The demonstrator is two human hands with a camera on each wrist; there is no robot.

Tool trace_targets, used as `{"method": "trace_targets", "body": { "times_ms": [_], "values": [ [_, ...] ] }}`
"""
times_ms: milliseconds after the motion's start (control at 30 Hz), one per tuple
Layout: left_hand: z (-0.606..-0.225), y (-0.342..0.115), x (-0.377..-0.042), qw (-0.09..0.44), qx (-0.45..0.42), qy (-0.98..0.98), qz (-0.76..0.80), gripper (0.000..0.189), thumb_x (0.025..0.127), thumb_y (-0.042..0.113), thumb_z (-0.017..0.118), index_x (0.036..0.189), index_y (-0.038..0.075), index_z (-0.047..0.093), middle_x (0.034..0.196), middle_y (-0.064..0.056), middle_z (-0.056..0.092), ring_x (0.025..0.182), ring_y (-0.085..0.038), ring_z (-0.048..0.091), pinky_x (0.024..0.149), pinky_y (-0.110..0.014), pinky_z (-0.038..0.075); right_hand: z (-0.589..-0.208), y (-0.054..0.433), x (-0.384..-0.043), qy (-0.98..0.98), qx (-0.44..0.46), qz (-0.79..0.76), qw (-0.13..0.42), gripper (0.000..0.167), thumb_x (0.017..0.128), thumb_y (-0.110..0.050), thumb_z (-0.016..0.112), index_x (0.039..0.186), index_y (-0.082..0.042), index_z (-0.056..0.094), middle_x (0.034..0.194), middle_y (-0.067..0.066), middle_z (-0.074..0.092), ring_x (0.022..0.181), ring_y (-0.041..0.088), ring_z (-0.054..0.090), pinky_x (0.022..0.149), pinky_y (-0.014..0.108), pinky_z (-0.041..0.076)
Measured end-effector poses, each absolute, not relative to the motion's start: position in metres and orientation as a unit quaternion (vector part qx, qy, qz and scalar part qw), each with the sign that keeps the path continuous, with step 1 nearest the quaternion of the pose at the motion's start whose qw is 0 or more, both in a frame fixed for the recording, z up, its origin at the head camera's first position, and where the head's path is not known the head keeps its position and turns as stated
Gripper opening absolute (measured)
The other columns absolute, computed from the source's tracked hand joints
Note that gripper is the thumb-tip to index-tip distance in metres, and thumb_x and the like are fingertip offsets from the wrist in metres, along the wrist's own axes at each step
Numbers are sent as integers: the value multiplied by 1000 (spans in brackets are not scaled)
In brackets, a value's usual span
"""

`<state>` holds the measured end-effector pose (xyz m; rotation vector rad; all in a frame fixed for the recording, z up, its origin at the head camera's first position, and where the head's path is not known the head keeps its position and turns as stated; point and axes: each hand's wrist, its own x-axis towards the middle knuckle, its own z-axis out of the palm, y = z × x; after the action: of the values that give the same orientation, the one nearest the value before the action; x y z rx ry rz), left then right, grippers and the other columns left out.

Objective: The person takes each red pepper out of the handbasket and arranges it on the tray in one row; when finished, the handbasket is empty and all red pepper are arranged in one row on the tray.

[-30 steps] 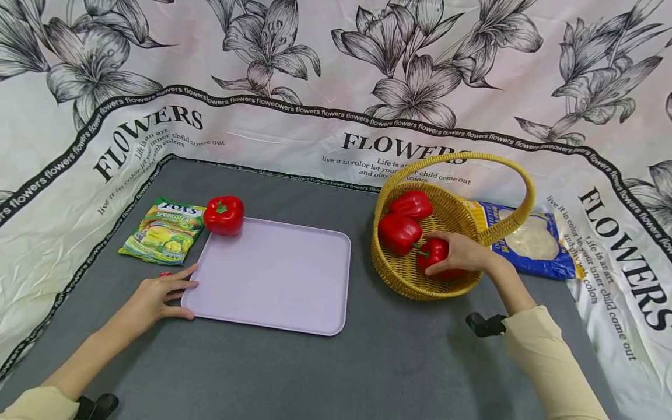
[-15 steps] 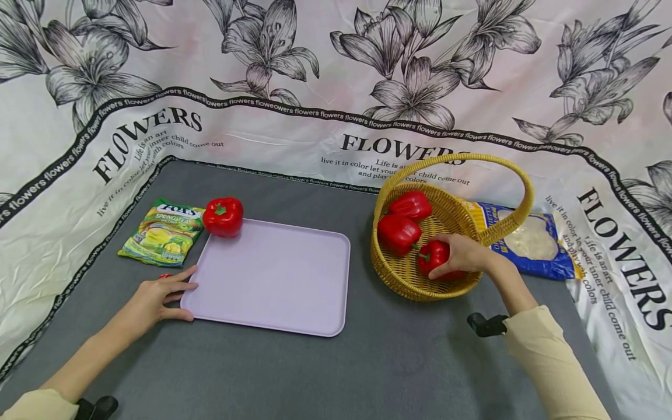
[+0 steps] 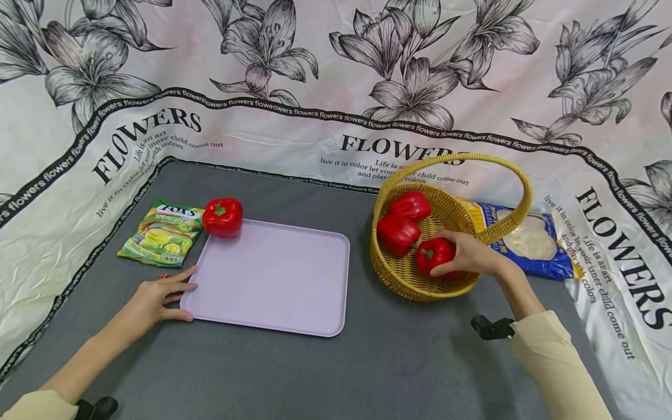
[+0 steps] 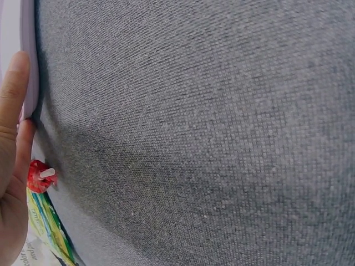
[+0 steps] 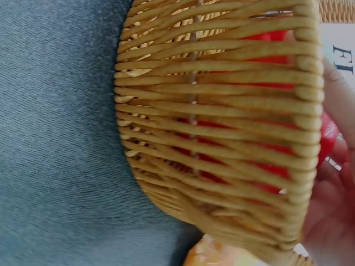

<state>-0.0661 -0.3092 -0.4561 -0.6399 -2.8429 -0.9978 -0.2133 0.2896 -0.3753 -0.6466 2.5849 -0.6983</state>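
In the head view, my left hand (image 3: 152,300) lies at the left edge of a pale lilac tray (image 3: 273,280), its extended fingers touching the rim. The left wrist view shows a thumb (image 4: 14,91) against that rim. My right hand (image 3: 469,254) reaches into a yellow wicker basket (image 3: 388,281) and grips a red bell pepper (image 3: 433,255) with a green stem. Two more red peppers (image 3: 398,234) lie beside it in the basket. From the right wrist, the woven wall (image 5: 222,122) hides most of the gripped pepper.
Another red bell pepper (image 3: 223,217) sits at the tray's back left corner. A green and yellow candy bag (image 3: 163,233) lies left of it. Behind my left hand is a small red thing (image 4: 40,176). A blue and yellow packet (image 3: 535,242) lies right of the basket, whose handle (image 3: 462,156) arches high.
The gripped pepper has shifted slightly up and right within the basket, and more of it shows. My right wrist has moved a little to the right. My left hand stays at the tray.
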Motion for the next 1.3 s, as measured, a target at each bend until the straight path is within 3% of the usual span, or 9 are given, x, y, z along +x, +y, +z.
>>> {"method": "trace_targets", "body": {
  "times_ms": [167,400,567,833,1067,1300],
  "values": [
    [-456,-309,-67,33,-208,-921,-329,69,55,15,89,114,-11,64,126,-29,56,92,-19,67,68,-23,57,-380,296,-207,895,-212,-334,206,65,80,-21,80,132,-2,47,123,16,57,109,30,54,86,39,55],
    [-456,-308,-65,32,-209,-921,-328,63,54,10,89,110,-10,67,128,-29,55,93,-14,66,70,-15,55,-386,306,-205,847,-181,-440,236,63,82,-9,77,134,-4,42,128,16,53,114,23,53,88,26,52],
    [-457,-308,-66,32,-212,-917,-337,63,55,11,88,111,-10,67,128,-29,55,94,-11,65,71,-9,53,-385,313,-204,829,-179,-467,251,67,83,-6,74,140,-2,39,131,16,51,111,13,56,89,26,53],
    [-454,-308,-65,18,-202,-922,-330,64,57,12,88,113,-9,66,130,-28,54,93,-24,67,70,-21,57,-381,317,-199,827,-146,-479,255,68,84,-8,72,142,-3,38,131,16,51,109,14,58,87,32,55],
    [-455,-308,-65,32,-214,-918,-332,63,55,10,89,110,-10,67,128,-29,55,92,-16,66,70,-13,54,-384,321,-196,813,-139,-514,235,66,84,-4,70,142,3,39,122,0,61,106,12,61,84,31,56],
    [-455,-308,-65,39,-218,-916,-333,60,54,9,89,107,-9,69,127,-29,55,95,-13,65,71,-10,53,-383,321,-194,811,-131,-523,225,63,86,-5,69,142,1,40,119,-4,62,105,14,62,83,32,57]
  ]
}}
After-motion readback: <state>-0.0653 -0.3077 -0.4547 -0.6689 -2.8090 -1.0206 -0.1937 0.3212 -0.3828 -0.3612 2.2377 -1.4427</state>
